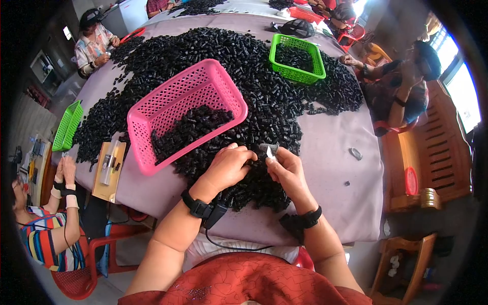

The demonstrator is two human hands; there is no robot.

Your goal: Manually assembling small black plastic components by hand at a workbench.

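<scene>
Seated person in striped top (51,231), far left of the hands: I saw both forearms raised at the worktop (335,203), which bore a pale mauve cloth. Green basket (67,127), one, well to the left of my hands: stood at the worktop's edge, beside the outermost black pieces. Tan board (118,175), one, left of my left hand: lay flat near the edge, with a clear tube (108,170) on it. Pink basket (173,96), one, just ahead and to the left of my hands: sat askew on the heap, perforated, partly filled with black pieces. Left hand (229,165), black band at the wrist: I had it low over the heap, fingers bent and partly closed; whether it gripped anything, I could not tell. Black pieces (203,46), very many, short: heaped beneath the hands and spread far ahead of them. Right hand (288,173), banded likewise, beside the left but apart from it: thumb and fingers pinched closed on a small grey-and-white item (270,151), at the side facing the left hand. Second green basket (299,76), ahead and right of my hands: held more black pieces. Clear ring-shaped piece (355,153), right of the right hand: lay on bare cloth. Wooden bench (438,152), far right of both hands: carried a red oval object (411,181).
</scene>
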